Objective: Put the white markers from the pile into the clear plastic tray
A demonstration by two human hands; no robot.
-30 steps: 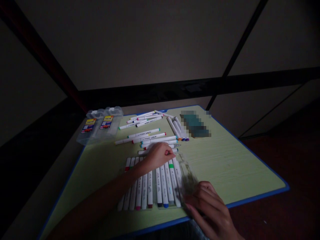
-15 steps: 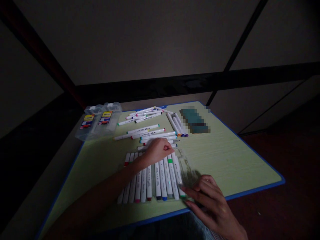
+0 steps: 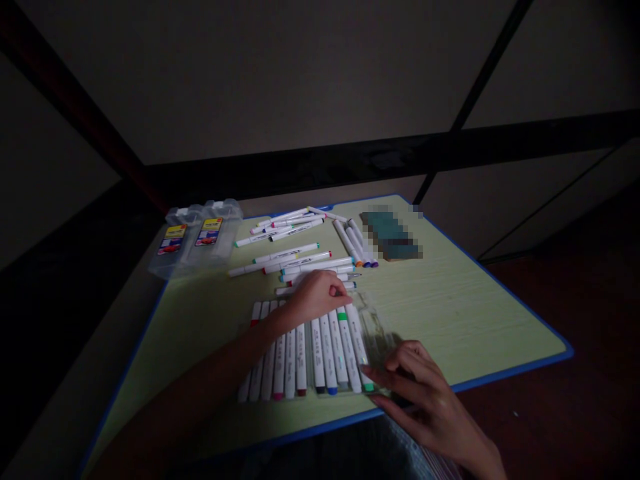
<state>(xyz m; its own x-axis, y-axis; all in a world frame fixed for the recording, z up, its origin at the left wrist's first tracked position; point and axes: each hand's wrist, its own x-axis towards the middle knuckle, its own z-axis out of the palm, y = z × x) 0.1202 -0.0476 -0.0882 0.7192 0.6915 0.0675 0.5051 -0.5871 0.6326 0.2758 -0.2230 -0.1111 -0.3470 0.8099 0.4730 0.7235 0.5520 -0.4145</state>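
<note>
Right hand (image 3: 420,393) at a green-ended marker (image 3: 359,343).
Half-open, its fingertip touches the marker at its ten o'clock; beyond, the loosely curled left hand (image 3: 319,293) has the marker at five o'clock; whether it grips anything, I cannot tell.

The worktop (image 3: 475,313) is pale yellow-green, faintly wood-grained, with a blue rim; at its six o'clock the white markers (image 3: 279,360) bear dark lettering and pink, brown-red, black, blue and green ends. At twelve, white pens (image 3: 286,253) show green, red, turquoise, yellow and black ends, and at ten, cloudy-clear cases (image 3: 223,250) carry yellow, red and dark blue labels (image 3: 207,232). The slab (image 3: 393,235) at one is teal, the floor (image 3: 550,420) at four dark red.
</note>
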